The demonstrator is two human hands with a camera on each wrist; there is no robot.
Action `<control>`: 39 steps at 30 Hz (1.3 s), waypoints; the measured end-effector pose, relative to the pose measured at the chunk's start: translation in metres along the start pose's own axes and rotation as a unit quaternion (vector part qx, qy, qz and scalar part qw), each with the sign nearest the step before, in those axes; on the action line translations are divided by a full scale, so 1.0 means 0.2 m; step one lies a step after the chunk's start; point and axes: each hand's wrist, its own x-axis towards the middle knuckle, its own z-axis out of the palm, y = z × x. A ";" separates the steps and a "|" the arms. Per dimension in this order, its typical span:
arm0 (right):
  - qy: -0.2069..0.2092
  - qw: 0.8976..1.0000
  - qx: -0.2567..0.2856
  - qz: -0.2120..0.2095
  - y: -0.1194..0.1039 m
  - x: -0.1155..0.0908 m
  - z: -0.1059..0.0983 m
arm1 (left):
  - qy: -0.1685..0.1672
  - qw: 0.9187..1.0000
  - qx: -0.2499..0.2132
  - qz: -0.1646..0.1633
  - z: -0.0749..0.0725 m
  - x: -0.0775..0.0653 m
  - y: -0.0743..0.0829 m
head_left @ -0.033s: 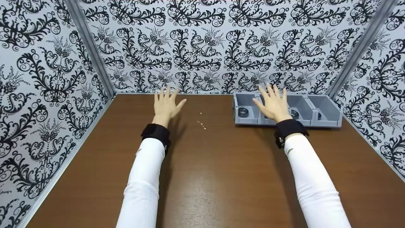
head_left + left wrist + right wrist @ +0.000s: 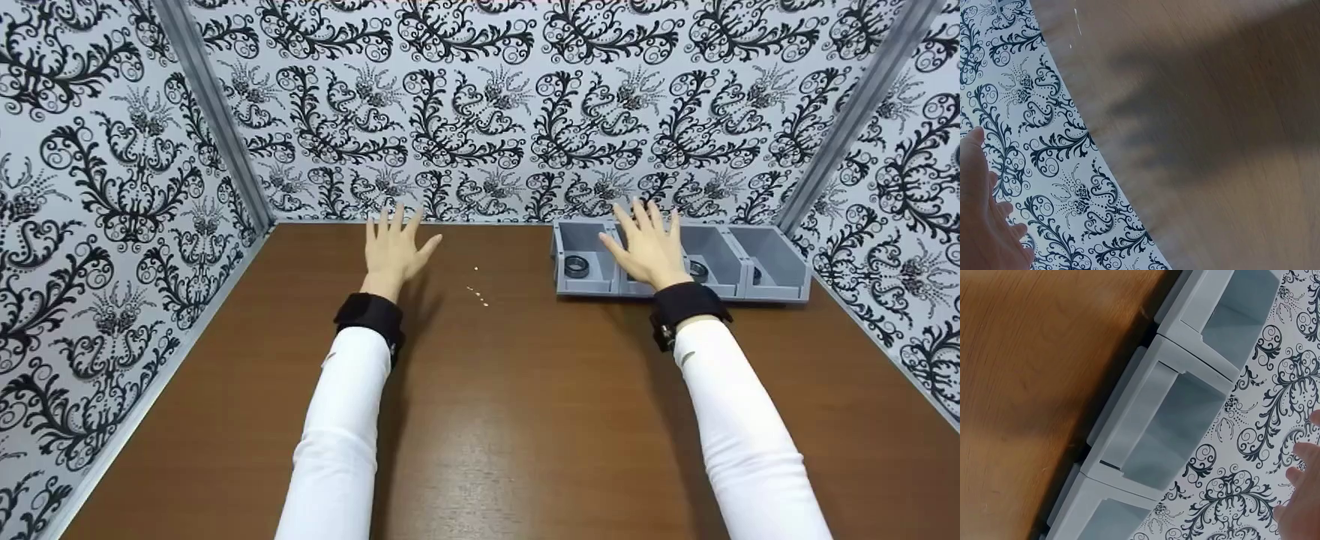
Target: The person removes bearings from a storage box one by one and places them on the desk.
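My left hand is held out above the far left part of the brown table, fingers straight and spread, with nothing in it. Its shadow falls on the wood in the left wrist view. Over the row of grey bins my right hand reaches out, also spread and holding nothing; it hides part of a middle bin. A dark ring lies in the leftmost bin. Another dark ring shows just right of the right hand, and a small dark part is partly hidden behind a divider.
Patterned black-and-white panels stand at the back and both sides, joined by grey metal posts. Several small pale marks dot the table between the hands. Black bands circle both wrists over white sleeves.
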 end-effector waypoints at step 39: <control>0.035 0.997 0.052 -0.034 0.23 -0.11 0.00 | 0.046 0.998 -0.052 0.003 0.18 -0.03 0.27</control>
